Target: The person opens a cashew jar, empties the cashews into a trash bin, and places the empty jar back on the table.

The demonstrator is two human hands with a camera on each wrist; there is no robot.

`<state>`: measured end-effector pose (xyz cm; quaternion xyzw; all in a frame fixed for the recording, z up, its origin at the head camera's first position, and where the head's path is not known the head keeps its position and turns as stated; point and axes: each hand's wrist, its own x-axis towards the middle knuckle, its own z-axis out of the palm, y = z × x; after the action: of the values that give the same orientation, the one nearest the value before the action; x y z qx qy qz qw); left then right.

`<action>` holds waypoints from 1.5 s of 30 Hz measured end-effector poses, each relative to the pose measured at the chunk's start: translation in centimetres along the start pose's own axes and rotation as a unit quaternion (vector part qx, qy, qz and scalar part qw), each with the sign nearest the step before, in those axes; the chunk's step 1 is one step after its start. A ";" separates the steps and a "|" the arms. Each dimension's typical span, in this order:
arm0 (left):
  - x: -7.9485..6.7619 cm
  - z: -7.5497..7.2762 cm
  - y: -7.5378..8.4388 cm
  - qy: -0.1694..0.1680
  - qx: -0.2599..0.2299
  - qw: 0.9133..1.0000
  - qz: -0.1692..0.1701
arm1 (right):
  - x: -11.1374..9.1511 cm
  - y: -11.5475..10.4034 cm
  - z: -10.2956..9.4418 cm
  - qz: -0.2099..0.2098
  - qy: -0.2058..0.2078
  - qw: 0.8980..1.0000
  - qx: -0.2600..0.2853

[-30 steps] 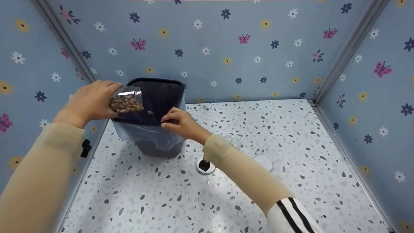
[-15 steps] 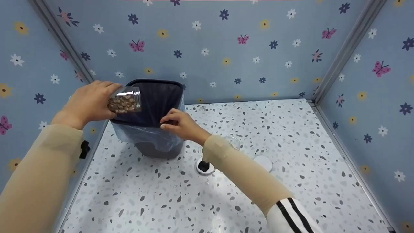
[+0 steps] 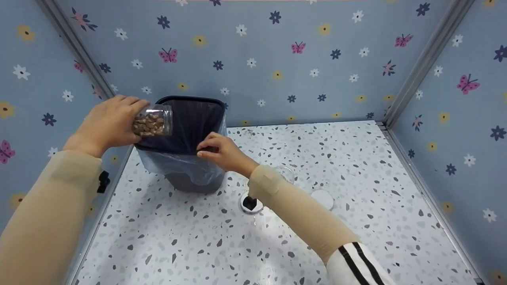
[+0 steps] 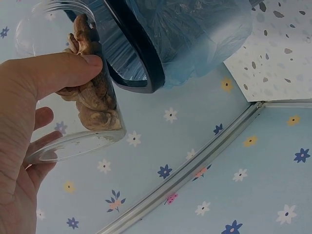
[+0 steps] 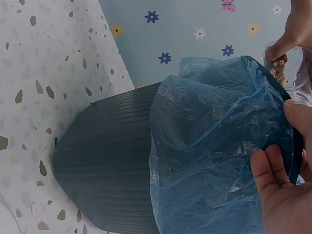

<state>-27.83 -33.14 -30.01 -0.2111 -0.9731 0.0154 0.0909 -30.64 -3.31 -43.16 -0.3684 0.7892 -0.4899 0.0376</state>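
Observation:
In the head view my left hand grips a clear jar tipped on its side, its mouth over the lined trash bin. Brown, wrinkled pieces lie along the jar's lower side; the left wrist view shows my thumb across the jar and fingers behind it. My right hand pinches the bin's near rim, with the thumb at the dark rim and fingertips against the blue bag folded over it. The bin's bottom is hidden.
On the speckled surface lie a white round lid or dish with a dark piece in it, a clear round item and a white disc, partly behind the right forearm. Flower-patterned walls enclose the back and sides.
A small piece seen below the jar's mouth one second ago is gone from sight. The pieces sit farther back from the mouth, and the jar has shifted slightly left. The right hand holds its place.

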 end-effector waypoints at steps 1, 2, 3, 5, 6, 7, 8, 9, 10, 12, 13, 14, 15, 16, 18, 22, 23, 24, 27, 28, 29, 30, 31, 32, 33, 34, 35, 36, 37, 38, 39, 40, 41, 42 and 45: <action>0.0 0.1 -0.1 0.001 0.002 1.000 0.001 | 0.0 0.0 0.0 -0.001 0.000 1.000 0.001; 0.0 0.1 -0.1 0.002 0.003 1.000 0.002 | 0.0 0.0 0.0 -0.002 0.001 1.000 0.002; 0.0 0.1 -0.1 0.001 0.005 1.000 0.003 | 0.0 0.0 0.0 -0.003 0.002 1.000 0.003; 0.0 0.1 -0.1 0.000 0.008 1.000 0.004 | 0.0 0.0 0.0 -0.005 0.002 1.000 0.004; 0.0 0.1 0.0 -0.002 0.009 1.000 0.004 | 0.0 0.0 0.0 -0.006 0.003 1.000 0.003; 0.0 0.0 0.0 -0.003 0.010 1.000 0.005 | 0.0 0.0 0.0 -0.007 0.003 1.000 0.003; 0.0 0.0 0.0 -0.004 0.012 1.000 0.005 | 0.0 0.0 0.0 -0.008 0.003 1.000 0.002; 0.0 0.0 0.0 -0.008 0.014 1.000 0.005 | 0.0 0.0 0.0 -0.009 0.003 1.000 0.002; 0.0 0.0 0.1 -0.009 0.015 1.000 0.006 | 0.1 0.0 0.0 -0.010 0.003 1.000 0.000; 0.0 -0.1 0.0 -0.010 0.017 1.000 0.006 | 0.1 0.0 0.0 -0.013 0.004 1.000 -0.002; -0.1 -0.1 0.1 -0.009 0.018 1.000 0.007 | 0.1 0.0 0.0 -0.015 0.005 1.000 -0.001; -0.1 -0.1 0.1 -0.008 0.018 1.000 0.008 | 0.1 0.0 0.0 -0.016 0.005 1.000 -0.001; -0.1 -0.1 0.1 -0.005 0.019 1.000 0.010 | 0.0 0.0 0.0 -0.015 0.004 1.000 0.002; -0.1 -0.1 0.2 -0.001 0.020 1.000 0.012 | 0.0 0.0 0.0 -0.013 0.003 1.000 0.005; -0.1 -0.1 0.2 0.007 0.022 1.000 0.018 | 0.0 0.0 0.0 -0.009 0.001 1.000 0.012; -0.1 0.0 0.2 0.025 0.025 0.999 0.031 | 0.0 0.1 0.0 -0.003 0.001 1.000 0.018; -0.1 0.0 0.2 0.028 0.026 0.999 0.033 | 0.0 0.1 0.0 -0.003 0.001 1.000 0.019; -0.1 0.0 0.2 0.031 0.027 0.999 0.035 | 0.0 0.1 0.0 -0.003 0.001 1.000 0.019; -0.1 0.1 0.2 0.030 0.030 0.998 0.035 | 0.0 0.1 0.0 -0.004 0.000 1.000 0.016; -0.1 0.1 0.2 0.029 0.030 0.999 0.035 | 0.0 0.1 0.0 -0.003 -0.001 1.000 0.017; -0.1 0.1 0.2 0.026 0.031 0.999 0.034 | 0.0 0.1 0.0 -0.003 -0.001 1.000 0.016; -0.1 0.0 0.2 0.023 0.032 0.999 0.032 | 0.0 0.1 0.0 -0.002 -0.001 1.000 0.015; -0.2 0.0 0.2 0.020 0.032 0.999 0.031 | 0.1 0.1 0.0 -0.001 -0.001 1.000 0.014; -0.2 0.0 0.2 0.018 0.031 0.999 0.031 | 0.1 0.1 0.0 0.000 -0.002 1.000 0.012; -0.2 0.0 0.2 0.017 0.031 0.999 0.031 | 0.1 0.0 0.0 0.001 -0.002 1.000 0.011; -0.2 0.0 0.1 0.017 0.030 0.999 0.030 | 0.1 0.0 -0.1 0.003 -0.003 1.000 0.011; -0.2 0.0 0.1 0.016 0.030 0.999 0.030 | 0.1 0.0 -0.1 0.004 -0.004 1.000 0.011; -0.2 0.0 0.1 0.016 0.028 0.999 0.028 | 0.1 0.0 -0.1 0.004 -0.005 1.000 0.011; -0.2 0.0 0.1 0.016 0.027 0.999 0.028 | 0.1 0.0 -0.1 0.005 -0.006 1.000 0.011; -0.1 -0.1 0.0 0.016 0.026 0.999 0.026 | 0.1 0.0 -0.1 0.005 -0.006 1.000 0.011; -0.1 -0.1 0.0 0.016 0.026 0.999 0.025 | 0.1 0.0 -0.1 0.005 -0.007 1.000 0.012; -0.1 -0.1 0.0 0.016 0.025 0.999 0.023 | 0.1 0.1 -0.1 0.005 -0.008 1.000 0.012; 0.0 -0.1 0.0 0.015 0.025 0.999 0.022 | 0.1 0.0 -0.1 0.004 -0.008 1.000 0.011; 0.0 -0.1 0.0 0.015 0.024 0.999 0.021 | 0.1 0.0 -0.1 0.004 -0.007 1.000 0.010; -0.1 -0.1 0.1 0.013 0.024 0.999 0.020 | 0.1 0.1 0.0 0.000 -0.007 1.000 0.007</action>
<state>-27.68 -33.13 -29.96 -0.2280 -0.9668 0.0377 0.1086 -30.76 -3.31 -43.18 -0.3712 0.7856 -0.4929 0.0461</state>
